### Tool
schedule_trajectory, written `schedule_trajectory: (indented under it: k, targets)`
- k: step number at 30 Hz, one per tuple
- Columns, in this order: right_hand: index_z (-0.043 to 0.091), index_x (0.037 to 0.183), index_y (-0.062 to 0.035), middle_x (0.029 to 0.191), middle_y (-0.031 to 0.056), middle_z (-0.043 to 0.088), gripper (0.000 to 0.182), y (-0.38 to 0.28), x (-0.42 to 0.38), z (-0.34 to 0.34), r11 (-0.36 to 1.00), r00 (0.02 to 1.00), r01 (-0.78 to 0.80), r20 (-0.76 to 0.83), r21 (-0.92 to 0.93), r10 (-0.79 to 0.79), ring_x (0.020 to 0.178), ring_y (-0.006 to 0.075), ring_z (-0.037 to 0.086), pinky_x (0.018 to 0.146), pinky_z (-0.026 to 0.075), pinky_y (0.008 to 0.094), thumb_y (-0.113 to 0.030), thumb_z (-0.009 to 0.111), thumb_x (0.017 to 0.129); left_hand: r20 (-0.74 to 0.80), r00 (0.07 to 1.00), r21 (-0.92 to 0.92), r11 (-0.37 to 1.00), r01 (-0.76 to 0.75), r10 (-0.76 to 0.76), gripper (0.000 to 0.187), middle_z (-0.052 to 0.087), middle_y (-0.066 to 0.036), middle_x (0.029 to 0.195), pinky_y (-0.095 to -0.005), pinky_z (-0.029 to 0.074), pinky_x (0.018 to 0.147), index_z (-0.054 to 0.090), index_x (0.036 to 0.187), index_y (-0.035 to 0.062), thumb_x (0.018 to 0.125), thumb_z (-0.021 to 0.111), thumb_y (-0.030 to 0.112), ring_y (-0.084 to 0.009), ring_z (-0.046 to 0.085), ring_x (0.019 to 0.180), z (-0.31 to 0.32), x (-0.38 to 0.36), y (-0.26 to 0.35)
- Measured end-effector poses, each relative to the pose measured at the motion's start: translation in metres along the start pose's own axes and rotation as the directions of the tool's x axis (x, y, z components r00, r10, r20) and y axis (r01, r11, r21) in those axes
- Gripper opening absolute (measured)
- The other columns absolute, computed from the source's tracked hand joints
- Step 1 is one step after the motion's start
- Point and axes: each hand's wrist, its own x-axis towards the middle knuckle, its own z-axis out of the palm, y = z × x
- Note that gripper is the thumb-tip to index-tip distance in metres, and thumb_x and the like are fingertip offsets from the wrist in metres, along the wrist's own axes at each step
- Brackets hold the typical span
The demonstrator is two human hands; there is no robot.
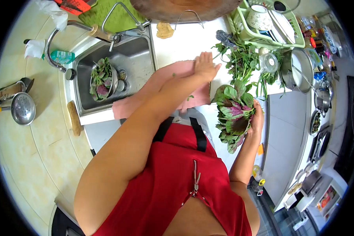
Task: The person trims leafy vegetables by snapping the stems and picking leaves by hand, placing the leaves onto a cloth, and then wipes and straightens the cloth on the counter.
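Note:
My left hand [206, 67] lies over the far right end of a pink cloth [173, 80] on the counter, fingers extended and holding nothing. Small green leaf bits are on the cloth. At the counter's front edge, my right hand [257, 120] grips a bunch of green and purple leafy vegetables [234, 114] from its right side. Behind that bunch, more greens with long stems [242, 61] are spread on the counter. A metal bowl [114, 80] with similar green and purple leaves [101, 84] sits in the sink.
The steel sink [139, 57] and its faucet [49, 43] are at the left. A green dish rack [240, 25] with bowls and plates stands at the back right, near a metal pot [289, 70] and a glass jar [268, 63]. A brown sponge [165, 30] lies behind the cloth.

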Motion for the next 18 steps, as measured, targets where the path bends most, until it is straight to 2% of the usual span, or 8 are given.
schedule_trajectory:
  k: [2, 4, 6, 7, 10, 11, 15, 18]
  targets:
    - [0.057, 0.105, -0.0014, 0.097, 0.0075, 0.064, 0.024, -0.008, -0.002, 0.007, 0.999, 1.000, 0.023, -0.019, -0.024, -0.023, 0.089, 0.0183, 0.061, 0.082, 0.049, 0.0316, -0.021, 0.052, 0.093, 0.099, 0.991, -0.433, 0.901, -0.041, 0.092, 0.076, 0.016, -0.020, 0.157, -0.0435, 0.018, 0.117, 0.013, 0.152, 0.0034, 0.099, 0.026, 0.056, -0.0316, 0.022, 0.144, -0.001, 0.002, 0.013]
    - [0.058, 0.105, -0.0007, 0.098, 0.0073, 0.064, 0.024, -0.022, -0.005, 0.010, 0.995, 0.997, 0.082, 0.017, -0.062, -0.082, 0.089, 0.0183, 0.061, 0.083, 0.049, 0.0312, -0.021, 0.052, 0.093, -0.068, 0.948, -0.802, 0.548, -0.238, 0.311, 0.072, 0.035, -0.021, 0.149, -0.0406, 0.035, 0.110, 0.013, 0.153, 0.0108, 0.099, 0.042, 0.049, -0.0367, 0.039, 0.135, -0.004, -0.012, 0.030]
    - [0.059, 0.104, -0.0002, 0.098, 0.0071, 0.063, 0.022, -0.033, -0.005, 0.007, 0.982, 0.990, 0.141, 0.036, -0.124, -0.138, 0.090, 0.0182, 0.061, 0.083, 0.048, 0.0311, -0.018, 0.051, 0.093, -0.392, 0.831, -0.490, 0.675, -0.552, 0.394, 0.067, 0.039, -0.021, 0.146, -0.0390, 0.034, 0.111, 0.022, 0.151, 0.0114, 0.096, 0.054, 0.034, -0.0359, 0.040, 0.133, -0.010, -0.025, 0.039]
    - [0.059, 0.105, -0.0002, 0.098, 0.0071, 0.063, 0.022, -0.037, -0.002, 0.004, 0.981, 0.988, 0.142, 0.076, -0.131, -0.133, 0.089, 0.0180, 0.061, 0.083, 0.048, 0.0307, -0.018, 0.050, 0.093, -0.650, 0.663, -0.363, 0.614, -0.701, 0.372, 0.051, 0.056, -0.021, 0.130, -0.0406, 0.044, 0.100, 0.046, 0.138, 0.0093, 0.091, 0.061, 0.024, -0.0362, 0.055, 0.118, -0.013, -0.033, 0.040]
    - [0.058, 0.104, -0.0007, 0.098, 0.0072, 0.063, 0.022, -0.045, 0.001, 0.019, 0.982, 0.990, 0.133, 0.067, -0.137, -0.125, 0.088, 0.0176, 0.060, 0.081, 0.048, 0.0294, -0.018, 0.050, 0.093, -0.411, 0.870, -0.527, 0.707, -0.472, 0.274, 0.030, 0.068, -0.018, 0.102, -0.0418, 0.050, 0.084, 0.064, 0.114, 0.0055, 0.087, 0.065, 0.016, -0.0350, 0.064, 0.095, -0.034, -0.054, 0.018]
    - [0.058, 0.104, -0.0008, 0.098, 0.0072, 0.063, 0.022, -0.046, 0.003, 0.027, 0.983, 0.992, 0.123, 0.053, -0.136, -0.117, 0.088, 0.0176, 0.060, 0.081, 0.048, 0.0293, -0.018, 0.050, 0.093, -0.434, 0.880, -0.570, 0.699, -0.433, 0.191, 0.017, 0.069, -0.014, 0.082, -0.0421, 0.050, 0.073, 0.069, 0.096, 0.0046, 0.087, 0.065, 0.018, -0.0334, 0.065, 0.079, -0.046, -0.066, 0.008]
    - [0.057, 0.103, -0.0014, 0.096, 0.0067, 0.062, 0.021, -0.045, 0.000, 0.079, 0.974, 0.980, 0.119, 0.181, -0.195, -0.083, 0.087, 0.0178, 0.060, 0.081, 0.048, 0.0299, -0.020, 0.053, 0.093, -0.487, 0.872, -0.541, 0.765, -0.349, 0.053, 0.026, 0.070, -0.016, 0.090, -0.0394, 0.050, 0.077, 0.069, 0.098, 0.0043, 0.092, 0.061, 0.028, -0.0305, 0.066, 0.084, -0.041, -0.081, -0.078]
    - [0.055, 0.111, -0.0004, 0.100, 0.0075, 0.063, 0.032, -0.030, 0.010, 0.110, 0.951, 0.943, 0.138, 0.331, -0.278, -0.040, 0.091, 0.0186, 0.060, 0.085, 0.047, 0.0306, -0.027, 0.056, 0.093, -0.404, 0.883, -0.814, 0.535, -0.228, -0.238, 0.030, 0.070, -0.016, 0.103, -0.0388, 0.049, 0.083, 0.068, 0.105, 0.0045, 0.095, 0.059, 0.032, -0.0270, 0.066, 0.092, -0.036, -0.095, -0.147]
